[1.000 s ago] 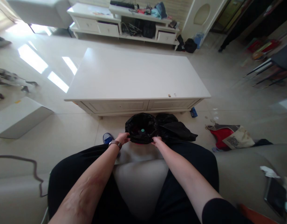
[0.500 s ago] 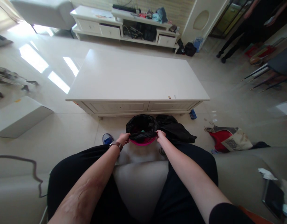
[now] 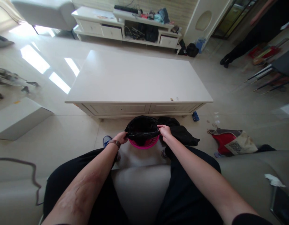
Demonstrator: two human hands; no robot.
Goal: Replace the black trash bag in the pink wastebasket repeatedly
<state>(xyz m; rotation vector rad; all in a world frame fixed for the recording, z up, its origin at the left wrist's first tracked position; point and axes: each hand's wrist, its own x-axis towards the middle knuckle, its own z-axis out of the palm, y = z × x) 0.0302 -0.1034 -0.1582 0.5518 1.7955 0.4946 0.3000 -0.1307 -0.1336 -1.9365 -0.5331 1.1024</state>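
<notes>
A pink bin [image 3: 144,144] stands on the floor between my knees, lined with a black bin bag [image 3: 141,125]. My left hand [image 3: 121,137], with a watch on its wrist, pinches the bag's near rim on the left side. On the right side my right hand [image 3: 165,132] grips the same rim. The near edge of the bag is pulled up and stretched between both hands, so the bin's pink rim shows below it. A second black bag [image 3: 180,132] lies crumpled on the floor just right of the bin.
A long white coffee table [image 3: 139,79] stands right behind the bin. A red and beige bag [image 3: 233,142] lies on the floor to the right. A white TV cabinet [image 3: 128,25] is at the far wall, and a person's legs [image 3: 238,51] are at the upper right.
Both hands have lifted the bag's near rim off the bin and drawn it taut, uncovering the pink rim. My right hand has moved up and to the right.
</notes>
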